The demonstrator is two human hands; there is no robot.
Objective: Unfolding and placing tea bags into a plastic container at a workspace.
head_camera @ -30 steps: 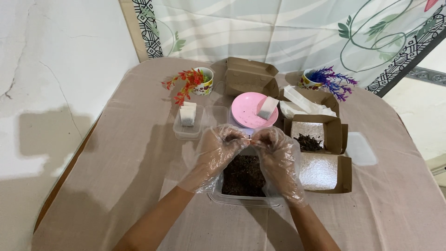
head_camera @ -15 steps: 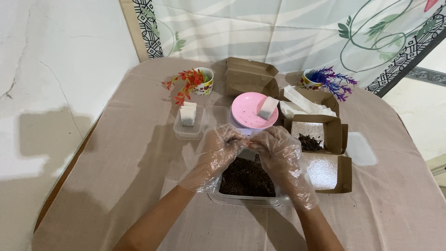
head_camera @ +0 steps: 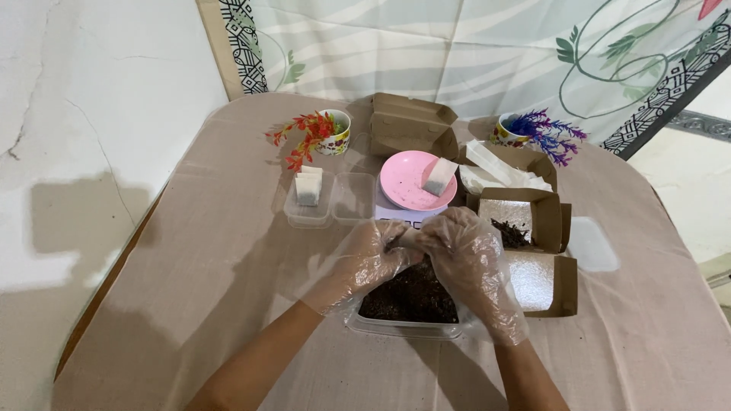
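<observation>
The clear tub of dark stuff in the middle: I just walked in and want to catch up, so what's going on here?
A person wearing thin plastic gloves has the left hand and right hand pressed together over the clear plastic tub of dark loose material. What the fingertips pinch is too small to tell. Behind, a small white sachet leans in a round pink plate, and more sachets stand in a small clear container.

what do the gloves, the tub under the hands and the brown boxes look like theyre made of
Gloves on the left hand and right hand: thin clear plastic film, loose and crinkled, with glossy creases. Tub: clear rigid plastic, likely; the dark loose material shows through its wall. Brown boxes: matte cardboard or kraft paperboard, with folded flaps; the open one shows a pale, perhaps coated lining.
</observation>
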